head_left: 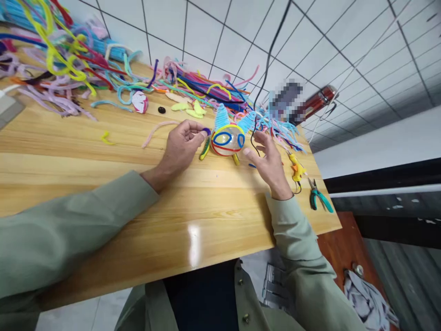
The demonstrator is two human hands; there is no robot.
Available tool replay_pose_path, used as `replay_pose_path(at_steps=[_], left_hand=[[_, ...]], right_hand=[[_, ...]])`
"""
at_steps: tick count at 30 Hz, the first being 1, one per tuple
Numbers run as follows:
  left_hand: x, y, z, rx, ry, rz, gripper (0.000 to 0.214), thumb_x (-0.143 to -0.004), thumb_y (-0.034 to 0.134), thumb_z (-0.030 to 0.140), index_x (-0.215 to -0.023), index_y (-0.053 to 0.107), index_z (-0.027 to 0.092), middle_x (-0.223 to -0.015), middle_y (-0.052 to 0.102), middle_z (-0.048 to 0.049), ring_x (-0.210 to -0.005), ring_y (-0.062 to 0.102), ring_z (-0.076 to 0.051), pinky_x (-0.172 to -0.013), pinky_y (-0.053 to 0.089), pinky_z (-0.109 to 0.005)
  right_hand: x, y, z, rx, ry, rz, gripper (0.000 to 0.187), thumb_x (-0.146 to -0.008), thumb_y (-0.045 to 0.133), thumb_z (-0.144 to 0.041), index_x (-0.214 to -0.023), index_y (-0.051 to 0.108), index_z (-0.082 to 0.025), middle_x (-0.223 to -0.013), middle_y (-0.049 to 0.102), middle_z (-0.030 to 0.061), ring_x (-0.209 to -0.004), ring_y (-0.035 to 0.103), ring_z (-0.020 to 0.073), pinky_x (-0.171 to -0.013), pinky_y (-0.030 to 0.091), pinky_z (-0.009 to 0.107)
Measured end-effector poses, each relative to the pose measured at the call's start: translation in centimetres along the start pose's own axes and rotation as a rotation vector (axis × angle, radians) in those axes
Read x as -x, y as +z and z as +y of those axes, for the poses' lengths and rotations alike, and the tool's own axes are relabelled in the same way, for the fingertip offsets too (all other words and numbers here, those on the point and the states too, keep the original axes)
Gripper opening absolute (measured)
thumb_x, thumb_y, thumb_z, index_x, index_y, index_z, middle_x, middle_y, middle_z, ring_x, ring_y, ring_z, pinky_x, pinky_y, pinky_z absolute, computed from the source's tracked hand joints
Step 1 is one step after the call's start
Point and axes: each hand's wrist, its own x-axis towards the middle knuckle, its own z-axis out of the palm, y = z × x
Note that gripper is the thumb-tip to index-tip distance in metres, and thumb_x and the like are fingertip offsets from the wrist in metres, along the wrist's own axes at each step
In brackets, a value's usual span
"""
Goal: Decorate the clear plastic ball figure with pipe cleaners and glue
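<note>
Across the wooden table [220,197], the left hand [184,143] pinches a purple pipe-cleaner piece [206,131] beside the clear ball figure [228,142]; next comes the right hand [268,163], empty, loosely curled, then a yellow glue gun [296,167] and teal-handled pliers [319,197].

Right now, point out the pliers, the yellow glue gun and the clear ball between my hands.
Pliers [313,189]: head view, near the pivot.
Yellow glue gun [297,166]: head view, on its body.
Clear ball [234,140]: head view, front surface, near its middle.
</note>
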Motion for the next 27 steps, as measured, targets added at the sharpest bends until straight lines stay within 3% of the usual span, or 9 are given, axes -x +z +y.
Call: replay_pose_path(at_steps=[3,6,9,13,19,27], left_hand=[[-0.2,0.1,-0.4,-0.056,0.035,-0.008,0.007,-0.092,0.076,0.015,-0.095,0.074,0.021,-0.087,0.078,-0.0008,-0.076,0.069,-0.015,-0.07,0.057,-0.026],[-0.4,0.3,-0.7,-0.1,0.064,-0.028,0.007,-0.094,0.073,0.014,-0.097,0.075,0.02,-0.088,0.079,-0.0008,-0.076,0.071,-0.015,-0.068,0.057,-0.025],[-0.5,0.4,-0.8,-0.139,0.097,-0.024,0.008,-0.094,0.073,0.013,-0.097,0.075,0.02,-0.086,0.079,-0.0004,-0.075,0.07,-0.014,-0.067,0.055,-0.025],[-0.7,0.4,-0.8,-0.154,0.115,-0.029,0.009,-0.092,0.074,0.013,-0.098,0.074,0.02,-0.09,0.08,-0.0007,-0.078,0.071,-0.014,-0.07,0.055,-0.025],[-0.7,0.4,-0.6,-0.188,0.139,-0.032,0.005,-0.093,0.074,0.016,-0.096,0.074,0.02,-0.089,0.079,-0.0001,-0.074,0.068,-0.014,-0.066,0.053,-0.025],[-0.5,0.6,-0.9,-0.202,0.153,-0.034,0.003,-0.093,0.075,0.02,-0.095,0.072,0.021,-0.084,0.076,0.0004,-0.07,0.065,-0.013,-0.061,0.05,-0.024]], right_hand=[[-0.1,2.4,-0.5,0.098,-0.084,0.056,0.08,-0.094,0.073,-0.078,-0.152,0.058,-0.025,-0.15,0.068,0.0182,-0.136,0.068,0.0352,-0.111,0.061,0.062],[0.6,3.2,-0.9,0.263,-0.183,0.166,0.075,-0.099,0.072,-0.072,-0.154,0.055,-0.024,-0.149,0.065,0.0201,-0.136,0.065,0.038,-0.113,0.058,0.068],[0.9,3.6,-1.1,0.315,-0.229,0.187,0.067,-0.103,0.07,-0.066,-0.153,0.055,-0.024,-0.141,0.067,0.0189,-0.132,0.067,0.0373,-0.11,0.06,0.066],[0.7,4.2,-1.0,0.3,-0.224,0.171,0.064,-0.105,0.068,-0.065,-0.15,0.057,-0.022,-0.135,0.069,0.0177,-0.123,0.07,0.0341,-0.102,0.064,0.059],[0.8,4.8,-0.8,0.244,-0.185,0.173,0.07,-0.103,0.068,-0.069,-0.153,0.053,-0.022,-0.144,0.067,0.0189,-0.118,0.072,0.0311,-0.09,0.067,0.05],[1.0,5.2,-0.3,0.196,-0.158,0.15,0.081,-0.1,0.071,-0.069,-0.162,0.044,-0.024,-0.151,0.064,0.02,-0.129,0.069,0.0352,-0.099,0.065,0.056]])
